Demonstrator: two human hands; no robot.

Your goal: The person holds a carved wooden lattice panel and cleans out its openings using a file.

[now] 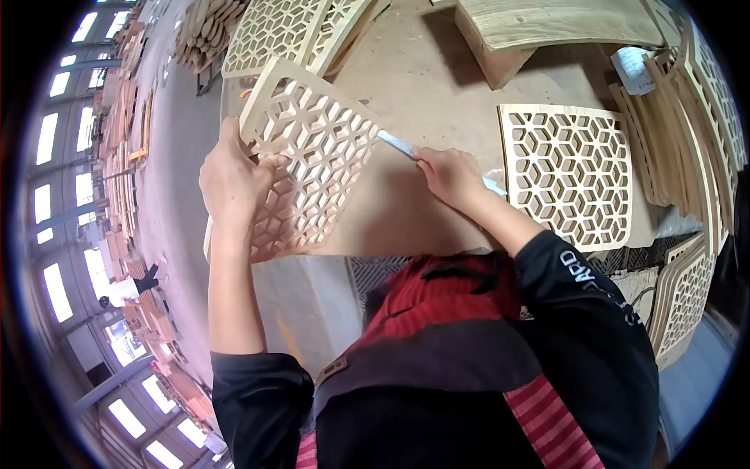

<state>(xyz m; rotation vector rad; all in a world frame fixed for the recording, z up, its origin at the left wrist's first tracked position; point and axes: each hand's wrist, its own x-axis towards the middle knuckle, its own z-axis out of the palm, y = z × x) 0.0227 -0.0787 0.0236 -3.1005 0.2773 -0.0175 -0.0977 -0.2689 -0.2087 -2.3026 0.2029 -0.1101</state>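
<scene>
My left hand point(238, 172) is closed on the left edge of a pale wooden lattice panel point(312, 148), which is tilted up off the table. My right hand point(451, 176) grips a thin whitish strip-like tool point(397, 144). One end of the tool meets the panel's right edge, and its other end shows beyond my hand. A second lattice panel point(568, 176) lies flat to the right of my right hand.
The brown work table point(406, 70) holds more lattice panels point(273, 35) at the back left and a curved wooden piece point(558, 23) at the back right. Stacked panels point(664, 148) stand at the right. A person point(125, 291) is far off at the left.
</scene>
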